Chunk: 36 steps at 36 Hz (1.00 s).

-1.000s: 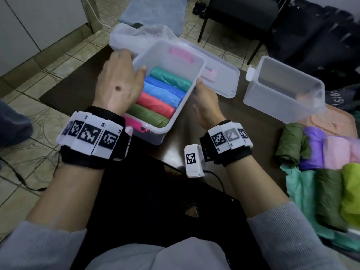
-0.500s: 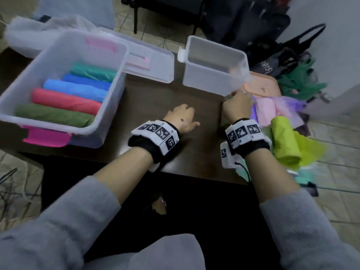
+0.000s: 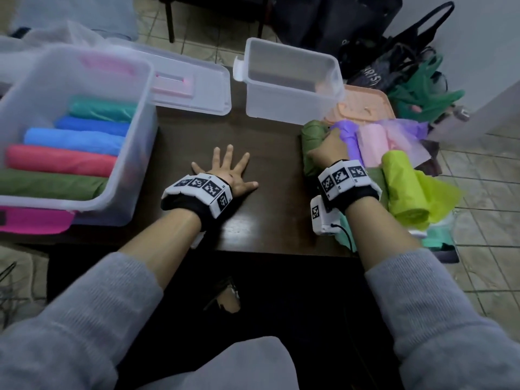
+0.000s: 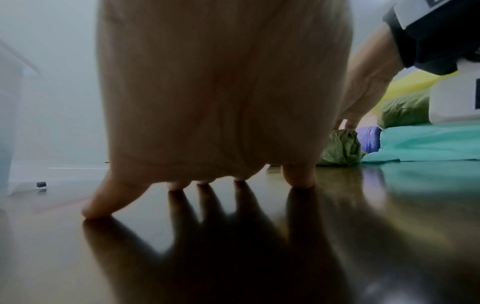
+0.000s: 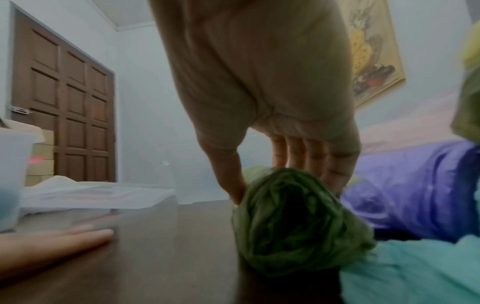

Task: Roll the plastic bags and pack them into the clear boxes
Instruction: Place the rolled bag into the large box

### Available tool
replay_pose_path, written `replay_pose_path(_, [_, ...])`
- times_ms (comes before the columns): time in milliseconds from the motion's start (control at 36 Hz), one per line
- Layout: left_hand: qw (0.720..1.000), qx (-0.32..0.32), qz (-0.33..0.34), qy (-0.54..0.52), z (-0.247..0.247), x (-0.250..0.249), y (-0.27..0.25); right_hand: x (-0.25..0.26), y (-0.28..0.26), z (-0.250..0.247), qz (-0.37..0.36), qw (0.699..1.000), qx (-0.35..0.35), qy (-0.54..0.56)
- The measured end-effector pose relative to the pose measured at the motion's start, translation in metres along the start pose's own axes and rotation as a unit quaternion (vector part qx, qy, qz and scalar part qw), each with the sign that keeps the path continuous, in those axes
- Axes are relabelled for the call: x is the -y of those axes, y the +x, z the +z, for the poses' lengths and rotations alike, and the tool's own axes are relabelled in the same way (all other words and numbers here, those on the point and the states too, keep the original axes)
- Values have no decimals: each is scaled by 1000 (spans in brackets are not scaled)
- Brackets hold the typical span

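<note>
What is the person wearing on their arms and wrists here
Both arms wear grey knit sleeves pushed up the forearms. Each wrist carries a black band wrapped with white blocks printed with black square coded markers. A white camera box with its own marker hangs under the right wrist, a thin black cable running from it. The left hand and right hand are bare.

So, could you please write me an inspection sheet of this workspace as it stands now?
Surface: dark glossy table.
Job's things: large clear box holds five rolled bags; small clear box looks empty; olive roll, purple roll, pink roll and lime roll lie at the right.
Clutter: clear lid, peach lid.
Hands: left hand flat, fingers spread; right hand grips the olive roll.
Cables: black wire at the right wrist.
Surroundings: tiled floor, dark bags.
</note>
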<state>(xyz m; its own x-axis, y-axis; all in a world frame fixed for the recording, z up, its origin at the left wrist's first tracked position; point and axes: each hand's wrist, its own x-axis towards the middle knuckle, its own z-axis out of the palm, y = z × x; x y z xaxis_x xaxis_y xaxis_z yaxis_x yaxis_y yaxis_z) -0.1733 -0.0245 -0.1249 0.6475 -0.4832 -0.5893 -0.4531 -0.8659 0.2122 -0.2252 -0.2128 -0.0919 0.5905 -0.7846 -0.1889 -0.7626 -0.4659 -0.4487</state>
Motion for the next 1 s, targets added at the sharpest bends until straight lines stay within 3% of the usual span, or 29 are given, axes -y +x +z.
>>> replay_pose_path(194, [1000, 0, 6, 4, 2, 0, 0, 16, -18, 14, -56, 995, 22, -78])
replay_pose_path(306, [1000, -5, -1, -20, 3, -1, 2, 17, -25, 21, -122, 983, 15, -136])
replay_pose_path(444, [993, -24, -1, -115, -16, 7, 0, 14, -45, 29, -245, 940, -12, -237])
replay_pose_path(528, [987, -62, -13, -151, -40, 14, 4, 12, -54, 31, -291, 917, 8, -272])
replay_pose_path(611, [980, -94, -1, -174, -59, 14, 10, 14, -60, 28, -305, 920, 55, -238])
replay_pose_path(778, [983, -6, 69, -170, -63, 5, 15, 18, -67, 20, -323, 913, 117, -221])
replay_pose_path(1000, [970, -29, 71, -229, -66, 3, 14, 15, -75, 19, -333, 904, 151, -220])
